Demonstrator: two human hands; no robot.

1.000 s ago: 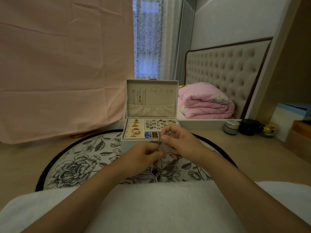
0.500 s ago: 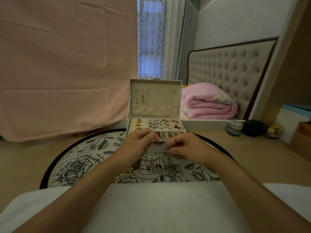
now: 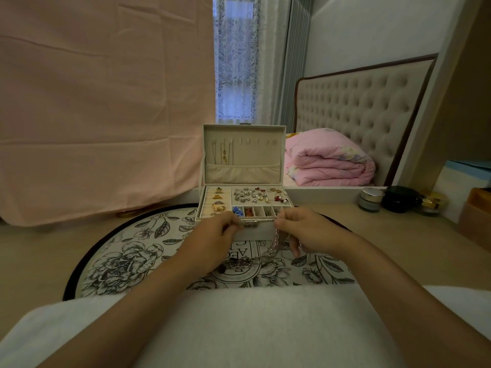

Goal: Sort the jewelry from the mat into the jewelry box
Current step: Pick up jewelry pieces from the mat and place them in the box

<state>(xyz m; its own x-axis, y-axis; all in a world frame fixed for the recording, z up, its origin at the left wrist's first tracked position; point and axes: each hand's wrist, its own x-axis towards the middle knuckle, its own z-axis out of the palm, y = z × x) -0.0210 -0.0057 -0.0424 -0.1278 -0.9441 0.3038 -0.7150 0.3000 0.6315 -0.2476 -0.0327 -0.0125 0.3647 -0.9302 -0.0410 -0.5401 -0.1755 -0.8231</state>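
A cream jewelry box (image 3: pixel 244 166) stands open at the far side of a round floral mat (image 3: pixel 127 251), its tray holding rings, earrings and small coloured pieces. In front of the box, my left hand (image 3: pixel 212 240) and my right hand (image 3: pixel 305 232) are apart, each pinching an end of a silver chain (image 3: pixel 276 239). The chain hangs from my right fingers and trails down to a heap of silver jewelry (image 3: pixel 239 264) on the mat between my hands.
The mat lies on a wooden tabletop (image 3: pixel 398 243). Three small cosmetic jars (image 3: pixel 372 199) stand at the right, with boxes (image 3: pixel 475 216) beyond them. A white towel (image 3: pixel 239 328) covers the near edge. A pink sheet (image 3: pixel 106 102) hangs behind on the left.
My hands have drawn apart, left going left and right going right, stretching the silver chain between them. Earlier they were close together over the box front.
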